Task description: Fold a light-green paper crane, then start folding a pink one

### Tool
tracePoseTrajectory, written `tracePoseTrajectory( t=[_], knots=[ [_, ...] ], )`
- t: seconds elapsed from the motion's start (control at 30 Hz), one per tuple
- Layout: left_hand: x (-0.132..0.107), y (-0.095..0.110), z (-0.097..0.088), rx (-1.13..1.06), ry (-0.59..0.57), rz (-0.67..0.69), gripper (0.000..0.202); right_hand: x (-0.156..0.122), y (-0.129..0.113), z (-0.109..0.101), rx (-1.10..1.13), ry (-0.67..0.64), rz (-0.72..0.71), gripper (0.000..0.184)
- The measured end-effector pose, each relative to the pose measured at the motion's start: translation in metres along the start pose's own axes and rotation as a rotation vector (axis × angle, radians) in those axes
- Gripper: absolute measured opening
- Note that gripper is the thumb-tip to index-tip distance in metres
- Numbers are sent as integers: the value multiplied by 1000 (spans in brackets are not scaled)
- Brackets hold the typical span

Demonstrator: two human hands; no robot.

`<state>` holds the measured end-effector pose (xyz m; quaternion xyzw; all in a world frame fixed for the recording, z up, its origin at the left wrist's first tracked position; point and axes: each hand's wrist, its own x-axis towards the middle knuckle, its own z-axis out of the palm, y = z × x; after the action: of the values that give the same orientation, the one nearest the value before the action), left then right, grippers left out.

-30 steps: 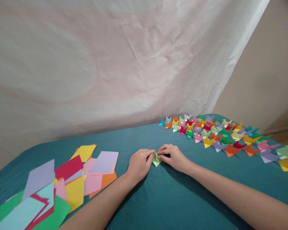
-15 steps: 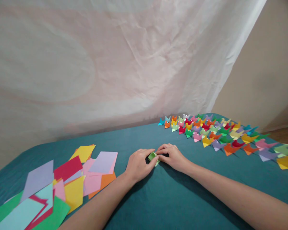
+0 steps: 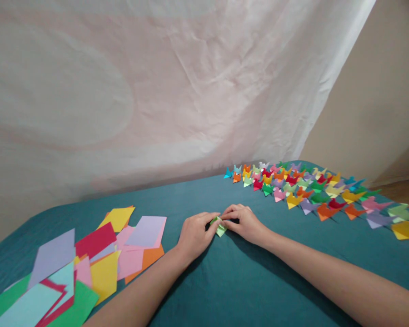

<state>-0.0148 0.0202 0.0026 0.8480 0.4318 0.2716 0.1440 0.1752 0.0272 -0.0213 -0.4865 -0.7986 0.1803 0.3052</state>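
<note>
Left thumb (image 3: 213,230) shifted, paper (image 3: 221,231) edge, roomy cloth (image 3: 231,286)

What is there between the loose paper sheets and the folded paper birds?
The head view shows, from left to right, the left hand, a small light green folded paper and the right hand.

Comprised a teal-topped table (image 3: 259,290) before a creased pale sheet (image 3: 191,81). Included a beige wall (image 3: 375,100) and brown floor (image 3: 400,190) at right. Received soft light.
</note>
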Motion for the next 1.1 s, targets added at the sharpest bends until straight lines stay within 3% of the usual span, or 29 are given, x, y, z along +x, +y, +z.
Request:
tracePoseTrajectory(
  t=[0.4,1.1],
  knots=[
    [1,-1,0,-88,39,11,22,-1,-2,-1,17,-1,4,14],
    [3,0,-1,-19,11,-8,23,1,-2,2,-22,23,-31,16]
  ],
)
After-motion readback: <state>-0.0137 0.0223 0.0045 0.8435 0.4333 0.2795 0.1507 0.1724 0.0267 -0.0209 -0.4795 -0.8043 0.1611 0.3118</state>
